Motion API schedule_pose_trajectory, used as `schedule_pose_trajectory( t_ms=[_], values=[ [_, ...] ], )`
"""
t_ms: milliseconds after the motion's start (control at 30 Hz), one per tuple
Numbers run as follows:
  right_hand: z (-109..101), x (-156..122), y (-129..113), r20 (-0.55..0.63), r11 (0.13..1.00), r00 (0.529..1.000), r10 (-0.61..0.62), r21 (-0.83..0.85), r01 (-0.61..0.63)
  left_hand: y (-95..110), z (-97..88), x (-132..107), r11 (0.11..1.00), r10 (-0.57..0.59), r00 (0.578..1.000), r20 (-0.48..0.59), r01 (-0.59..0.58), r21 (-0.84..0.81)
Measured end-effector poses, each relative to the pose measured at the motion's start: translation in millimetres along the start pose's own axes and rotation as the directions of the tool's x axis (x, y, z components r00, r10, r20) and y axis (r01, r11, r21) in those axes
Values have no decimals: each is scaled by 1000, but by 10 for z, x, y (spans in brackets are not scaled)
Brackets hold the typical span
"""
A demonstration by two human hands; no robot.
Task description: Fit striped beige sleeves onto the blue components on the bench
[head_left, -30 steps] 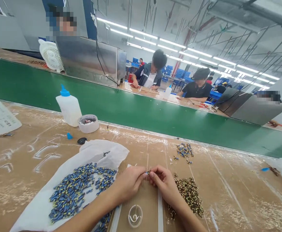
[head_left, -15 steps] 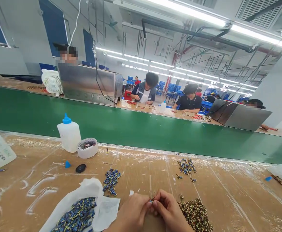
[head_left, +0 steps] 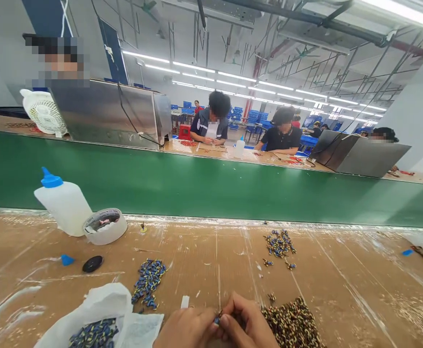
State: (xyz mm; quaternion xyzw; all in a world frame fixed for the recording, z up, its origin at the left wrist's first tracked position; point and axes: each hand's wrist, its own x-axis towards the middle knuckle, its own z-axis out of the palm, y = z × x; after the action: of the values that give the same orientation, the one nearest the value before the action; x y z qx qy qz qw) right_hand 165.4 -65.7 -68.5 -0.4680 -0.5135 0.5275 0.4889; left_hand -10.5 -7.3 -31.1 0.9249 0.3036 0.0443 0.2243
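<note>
At the bottom edge my left hand and my right hand meet fingertip to fingertip, pinched together on one small blue part. To the left lies a white bag holding blue-and-yellow parts. A small heap of the same blue parts sits on the brown table just beyond it. By my right hand lies a dark brown-and-yellow pile. A smaller mixed cluster lies farther out.
A white bottle with a blue cap and a tape roll stand at the left, with a loose blue cap and a black disc nearby. A green conveyor belt runs across. Other people work beyond it, beside metal boxes and a fan.
The view has tilted up and shifted, so my hands and the bag sit lower in the picture. The small heap of blue parts came into sight. My hands stay pinched together.
</note>
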Motion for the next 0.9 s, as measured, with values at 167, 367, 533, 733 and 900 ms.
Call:
schedule_pose_trajectory(
  t_ms=[167,367,533,733,900],
  values=[
    [2,-48,-194,6,998,999,-31,-57,31,146,-83,-27,1000,-2,999,-37,2,5],
    [3,-103,-142,44,989,998,-53,-133,59,263,-125,-65,989,-45,999,-10,46,139],
    [-20,-156,-94,5,941,995,-102,-323,98,265,-95,-52,983,-83,996,25,78,164],
    [-9,-199,-233,57,936,995,-80,-340,95,284,-148,-84,992,-72,996,59,65,107],
    [4,-212,-283,7,975,1000,-17,-223,18,242,-209,-90,999,-9,1000,17,9,44]
  ],
)
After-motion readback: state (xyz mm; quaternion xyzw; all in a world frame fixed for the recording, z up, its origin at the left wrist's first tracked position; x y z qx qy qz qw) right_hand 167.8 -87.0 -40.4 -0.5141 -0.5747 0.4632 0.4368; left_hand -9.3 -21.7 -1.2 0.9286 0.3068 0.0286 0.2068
